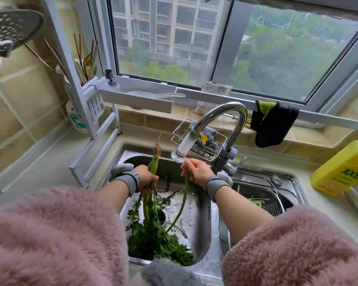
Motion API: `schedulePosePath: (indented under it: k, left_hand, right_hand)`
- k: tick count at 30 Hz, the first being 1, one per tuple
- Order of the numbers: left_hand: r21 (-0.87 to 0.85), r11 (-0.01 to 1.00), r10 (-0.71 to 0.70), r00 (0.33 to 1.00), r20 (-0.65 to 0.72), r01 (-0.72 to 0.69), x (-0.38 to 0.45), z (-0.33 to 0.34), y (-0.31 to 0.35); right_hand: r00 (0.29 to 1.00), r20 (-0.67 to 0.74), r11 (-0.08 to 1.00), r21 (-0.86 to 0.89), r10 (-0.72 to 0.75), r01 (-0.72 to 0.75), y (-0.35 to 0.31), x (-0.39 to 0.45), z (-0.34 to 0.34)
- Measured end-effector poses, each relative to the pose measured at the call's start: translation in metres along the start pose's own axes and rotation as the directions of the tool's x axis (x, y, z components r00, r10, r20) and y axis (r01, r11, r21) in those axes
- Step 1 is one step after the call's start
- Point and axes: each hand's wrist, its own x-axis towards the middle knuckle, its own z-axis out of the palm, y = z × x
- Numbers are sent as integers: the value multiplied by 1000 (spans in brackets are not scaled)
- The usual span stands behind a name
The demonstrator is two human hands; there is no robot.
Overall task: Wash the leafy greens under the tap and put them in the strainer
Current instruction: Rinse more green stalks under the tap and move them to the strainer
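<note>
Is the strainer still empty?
No, a few green stems already lie in the strainer in the right sink basin.

Glossy metal tap (pixel 221 118), fluffy sleeves (pixel 56 234)

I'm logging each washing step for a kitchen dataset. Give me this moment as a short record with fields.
left hand: left hand grips a bunch of leafy greens, roots up
right hand: right hand pinches a single stem below the tap nozzle
greens position: leaves hang into the left sink basin
strainer: metal strainer in the right basin, a few green pieces inside
nearby: yellow AXE bottle on the counter
</note>
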Motion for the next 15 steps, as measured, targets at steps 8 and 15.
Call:
schedulePosePath:
  k: [8,15]
  left_hand:
    - [50,999,2,1000,-27,-1,1,8,8]
    - [29,1000,-8,998,-55,10,1,12,9]
  right_hand:
    - [999,-35,1000,7,29,-29,1,2,2]
    - [999,30,996,93,-17,15,8,2,8]
